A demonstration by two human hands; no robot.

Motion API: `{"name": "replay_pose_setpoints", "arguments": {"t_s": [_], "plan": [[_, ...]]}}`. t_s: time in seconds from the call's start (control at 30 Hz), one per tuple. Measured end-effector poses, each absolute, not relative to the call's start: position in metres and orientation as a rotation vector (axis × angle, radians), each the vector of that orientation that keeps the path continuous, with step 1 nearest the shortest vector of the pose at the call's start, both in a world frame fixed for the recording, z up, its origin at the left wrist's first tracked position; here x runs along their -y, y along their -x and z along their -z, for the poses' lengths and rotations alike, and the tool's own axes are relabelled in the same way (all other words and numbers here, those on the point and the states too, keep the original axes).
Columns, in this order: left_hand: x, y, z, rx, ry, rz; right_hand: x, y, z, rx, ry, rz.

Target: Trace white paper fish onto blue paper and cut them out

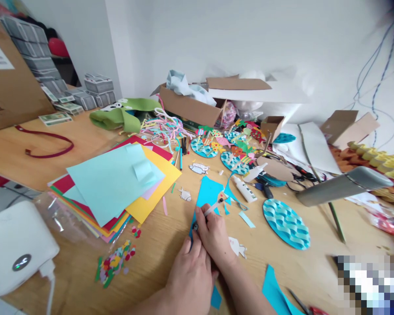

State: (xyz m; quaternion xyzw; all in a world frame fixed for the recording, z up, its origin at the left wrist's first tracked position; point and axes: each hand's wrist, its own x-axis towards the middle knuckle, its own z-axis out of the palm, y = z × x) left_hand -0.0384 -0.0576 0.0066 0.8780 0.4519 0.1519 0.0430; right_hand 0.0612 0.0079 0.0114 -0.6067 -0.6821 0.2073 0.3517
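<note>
My right hand [215,236] is closed around a pen [212,208] with a whitish barrel and a dark end. The pen leans over a strip of bright blue paper [209,189] on the table. Beside it, my left hand [191,275] lies with its fingers stretched on the same paper, touching my right hand. A small dark round spot shows by the fingertips; I cannot tell what it is. White fish cutouts lie near: one fish [185,194] to the left, another fish [237,247] by my right wrist, and a third fish [198,168] farther back.
Coloured paper sheets [108,183] and small paper bits [116,262] lie left. To the right are a glue bottle [246,190], a wavy blue oval [286,224], a grey flask [341,187] and red-handled scissors [315,310]. Boxes [190,105] stand at the back.
</note>
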Motion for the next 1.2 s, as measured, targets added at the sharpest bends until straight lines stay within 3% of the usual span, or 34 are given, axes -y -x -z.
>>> {"name": "replay_pose_setpoints", "arguments": {"t_s": [1.2], "plan": [[0.0594, 0.0371, -0.0046, -1.387, -2.673, -0.447, -0.0076, -0.0598, -0.0175, 1.847, 1.552, -0.555]]}}
